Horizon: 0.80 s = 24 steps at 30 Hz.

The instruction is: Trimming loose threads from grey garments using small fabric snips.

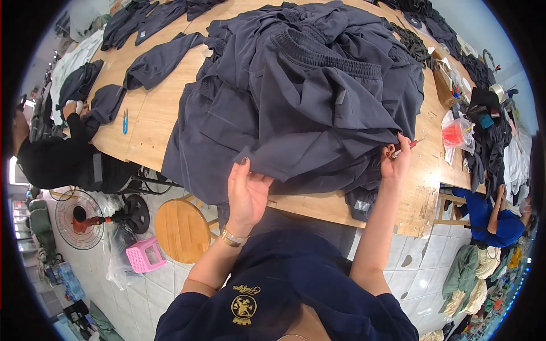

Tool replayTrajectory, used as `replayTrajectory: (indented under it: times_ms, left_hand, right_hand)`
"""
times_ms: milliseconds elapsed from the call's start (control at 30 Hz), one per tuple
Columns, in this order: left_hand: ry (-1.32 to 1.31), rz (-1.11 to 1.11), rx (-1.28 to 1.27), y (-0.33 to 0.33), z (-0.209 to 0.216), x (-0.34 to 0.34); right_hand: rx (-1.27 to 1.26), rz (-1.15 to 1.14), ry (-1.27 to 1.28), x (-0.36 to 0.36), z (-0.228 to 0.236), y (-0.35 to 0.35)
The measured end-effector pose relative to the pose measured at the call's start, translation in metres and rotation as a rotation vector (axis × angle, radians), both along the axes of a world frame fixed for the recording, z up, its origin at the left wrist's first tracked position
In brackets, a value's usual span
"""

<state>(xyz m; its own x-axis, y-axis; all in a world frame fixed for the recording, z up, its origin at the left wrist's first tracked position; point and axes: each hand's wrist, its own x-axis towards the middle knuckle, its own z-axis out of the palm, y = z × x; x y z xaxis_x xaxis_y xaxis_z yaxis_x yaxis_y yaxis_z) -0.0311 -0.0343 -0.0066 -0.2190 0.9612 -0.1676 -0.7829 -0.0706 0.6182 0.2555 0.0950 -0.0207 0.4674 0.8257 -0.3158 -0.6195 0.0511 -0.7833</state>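
Note:
Dark grey shorts [318,102] with a gathered elastic waistband lie spread on top of a heap of similar garments. My left hand [247,196] pinches their near lower edge between thumb and fingers. At the right end of that edge, my right hand [396,159] is closed on the cloth. The same hand also holds a small red-handled tool [412,145] with a thin metal tip, which points away to the right; its exact kind is partly hidden by the fingers. Between my hands the edge is drawn out.
The garments cover much of a wooden table [151,128], where blue thread snips [125,121] lie at left. A round wooden stool [182,230], pink stool [145,254] and fan [79,219] stand at lower left. A red drink [453,134] is at right. People work on both sides.

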Motion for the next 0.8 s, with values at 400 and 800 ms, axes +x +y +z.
replayTrajectory:
  times_ms: [400,800]
  left_hand:
    - [-0.263,-0.535,-0.447,-0.016,-0.019,0.019]
    - [-0.046,-0.417,-0.202,-0.001,0.048,0.029]
  right_hand:
    - [0.25,-0.085,-0.323,-0.032,0.025,-0.041]
    - [0.225,0.641,-1.058,-0.081,0.028,-0.114]
